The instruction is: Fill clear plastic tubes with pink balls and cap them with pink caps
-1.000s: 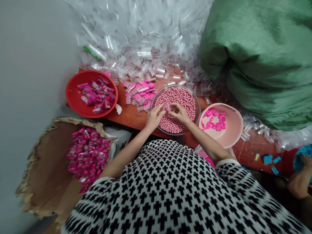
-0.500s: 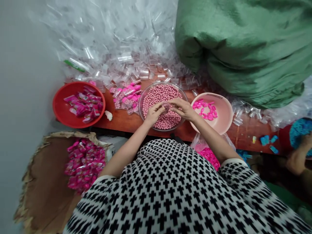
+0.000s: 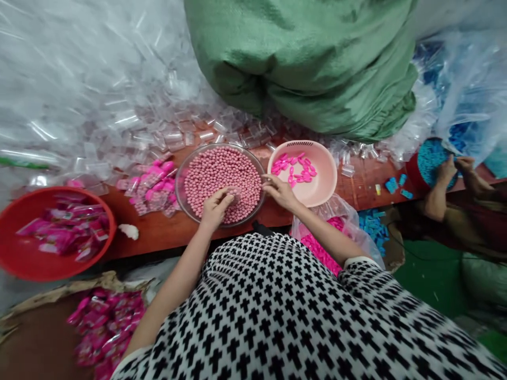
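My left hand [image 3: 216,208] is over the near part of a clear bowl [image 3: 180,198] full of pink beads [image 3: 222,169]. Its fingers are closed on a small clear plastic container [image 3: 234,196], blurred against the beads behind it. At the bowl's right rim is my right hand [image 3: 280,191], fingers stretched out and slightly apart, with nothing visible in them. Just beyond it stands a light pink basin [image 3: 327,182] with bright pink plastic pieces [image 3: 303,171] in it. Left of the bowl lie filled clear containers with pink caps [image 3: 156,184].
A red bowl [image 3: 109,248] of pink packets stands at left, above a carton [image 3: 35,338] with more packets. Clear containers [image 3: 130,119] heap along the back beside a green sack [image 3: 301,68]. At right, a co-worker's hands [image 3: 447,171] work over blue beads [image 3: 430,158].
My hands have parted: the right has drawn away from the container toward the pink basin, while the left keeps hold of it. The view has swung to the right.
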Demonstrator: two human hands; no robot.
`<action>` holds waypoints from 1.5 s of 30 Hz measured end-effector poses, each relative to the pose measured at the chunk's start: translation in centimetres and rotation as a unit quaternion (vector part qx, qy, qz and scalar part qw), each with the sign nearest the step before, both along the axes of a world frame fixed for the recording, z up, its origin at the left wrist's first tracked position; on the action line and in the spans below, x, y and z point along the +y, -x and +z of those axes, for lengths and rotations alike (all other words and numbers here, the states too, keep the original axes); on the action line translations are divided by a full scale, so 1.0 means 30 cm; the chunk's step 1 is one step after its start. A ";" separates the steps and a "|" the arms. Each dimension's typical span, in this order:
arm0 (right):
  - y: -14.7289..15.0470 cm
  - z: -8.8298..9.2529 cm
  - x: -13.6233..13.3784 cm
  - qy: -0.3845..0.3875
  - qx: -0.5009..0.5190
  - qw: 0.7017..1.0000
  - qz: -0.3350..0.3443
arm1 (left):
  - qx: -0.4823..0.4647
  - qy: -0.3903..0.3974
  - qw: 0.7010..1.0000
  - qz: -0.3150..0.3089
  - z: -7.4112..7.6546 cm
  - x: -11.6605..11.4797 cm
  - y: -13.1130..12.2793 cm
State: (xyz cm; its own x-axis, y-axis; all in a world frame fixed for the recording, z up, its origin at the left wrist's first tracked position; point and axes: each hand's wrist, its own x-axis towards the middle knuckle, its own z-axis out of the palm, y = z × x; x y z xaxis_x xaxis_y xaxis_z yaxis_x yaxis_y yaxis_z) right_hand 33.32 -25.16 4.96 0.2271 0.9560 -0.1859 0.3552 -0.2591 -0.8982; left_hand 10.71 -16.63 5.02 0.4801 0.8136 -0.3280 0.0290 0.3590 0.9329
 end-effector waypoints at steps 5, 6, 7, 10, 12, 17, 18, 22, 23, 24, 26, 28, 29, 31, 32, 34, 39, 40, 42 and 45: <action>-0.295 -0.079 -0.075 0.208 -0.265 0.939 -0.073 | -0.037 0.075 0.996 0.030 0.008 -0.012 -0.033; -0.332 -0.083 -0.080 0.223 -0.282 0.931 -0.063 | -0.045 0.084 0.995 0.031 0.012 -0.011 -0.044; -0.354 -0.083 -0.079 0.230 -0.290 0.927 -0.053 | -0.051 0.092 0.994 0.032 0.016 -0.008 -0.054; -0.330 -0.061 -0.049 0.205 -0.288 0.935 -0.034 | -0.068 0.111 0.991 0.038 0.027 0.006 -0.075; -0.248 -0.038 -0.001 0.142 -0.298 0.944 0.006 | -0.079 0.128 0.988 0.039 0.031 0.017 -0.080; 0.035 -0.004 0.162 0.099 -0.335 0.896 0.274 | -0.095 0.156 0.981 0.058 0.032 0.046 -0.070; 0.078 -0.006 0.189 0.119 -0.341 0.881 0.307 | -0.098 0.157 0.981 0.060 0.032 0.050 -0.065; 0.142 -0.033 0.254 0.153 -0.347 0.861 0.338 | -0.095 0.135 0.985 0.058 0.022 0.055 -0.041; 0.135 -0.038 0.260 0.155 -0.348 0.861 0.337 | -0.088 0.119 0.987 0.060 0.013 0.054 -0.034; 0.123 -0.042 0.264 0.158 -0.353 0.859 0.336 | -0.081 0.101 0.990 0.063 0.001 0.052 -0.026; 0.094 -0.039 0.266 0.149 -0.340 0.873 0.317 | -0.064 0.062 0.994 0.071 -0.033 0.048 -0.013; 0.076 -0.023 0.263 0.095 -0.268 0.927 0.246 | -0.042 0.026 0.997 0.067 -0.071 0.043 -0.003; 0.075 -0.011 0.261 0.050 -0.212 0.956 0.194 | -0.032 0.012 0.998 0.060 -0.090 0.040 -0.001; 0.092 0.017 0.256 -0.047 -0.100 0.988 0.105 | -0.019 -0.010 0.999 0.043 -0.120 0.035 -0.001; 0.107 0.032 0.254 -0.082 -0.063 0.991 0.089 | -0.019 -0.019 0.999 0.039 -0.131 0.033 -0.003; 0.144 0.058 0.249 -0.120 -0.016 0.987 0.103 | -0.020 -0.033 0.999 0.037 -0.143 0.029 -0.011; 0.158 0.073 0.213 -0.114 0.049 0.991 0.042 | -0.028 -0.039 0.999 0.017 -0.116 0.027 -0.016; 0.132 0.067 0.199 -0.106 0.053 0.993 0.009 | -0.028 -0.037 0.999 0.018 -0.103 0.027 -0.013; 0.045 0.051 0.160 -0.081 0.044 0.994 -0.057 | -0.022 -0.035 0.999 0.031 -0.074 0.028 -0.004; -0.134 0.027 0.084 -0.026 -0.025 0.987 -0.155 | -0.010 -0.046 0.997 0.055 -0.036 0.031 0.007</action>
State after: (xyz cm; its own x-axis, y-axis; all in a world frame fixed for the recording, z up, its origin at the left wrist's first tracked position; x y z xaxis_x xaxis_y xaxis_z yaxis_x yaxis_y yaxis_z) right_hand 37.35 -22.65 5.77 0.5173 0.8474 -0.1196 0.3111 -0.3164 -0.8962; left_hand 10.50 -15.71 3.93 0.3926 0.8876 -0.2407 -0.0248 0.2718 0.9620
